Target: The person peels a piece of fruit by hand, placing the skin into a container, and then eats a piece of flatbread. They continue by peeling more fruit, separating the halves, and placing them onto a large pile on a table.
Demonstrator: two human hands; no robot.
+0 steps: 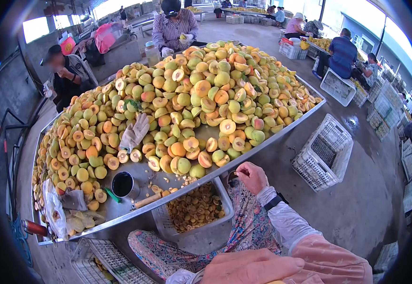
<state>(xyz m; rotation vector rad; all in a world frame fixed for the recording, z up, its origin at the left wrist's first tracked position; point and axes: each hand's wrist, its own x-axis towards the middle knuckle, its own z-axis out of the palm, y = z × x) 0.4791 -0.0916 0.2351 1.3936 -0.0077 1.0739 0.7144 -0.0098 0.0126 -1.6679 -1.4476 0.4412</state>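
My right hand (252, 177), with a dark watch at the wrist, is closed just off the metal table's edge. Its fingertips are beside a small dark rounded thing I cannot make out. Close to the camera, my left hand (251, 267) reaches across the pink right sleeve (329, 258). Its fingers are bent together, with a yellowish sliver below; their grip is mostly hidden. A heap of whole and halved peaches (182, 99) covers much of the table (263, 146). Under the edge, a white crate (227, 203) holds cut fruit pieces (194, 208).
On the table are a work glove (135, 131), a metal cup (124, 184) of dark liquid, a green-handled tool (112, 195) and a wooden handle (147, 199). A white basket (324, 154) stands on the floor at right. Two people (175, 28) work or stand across the heap.
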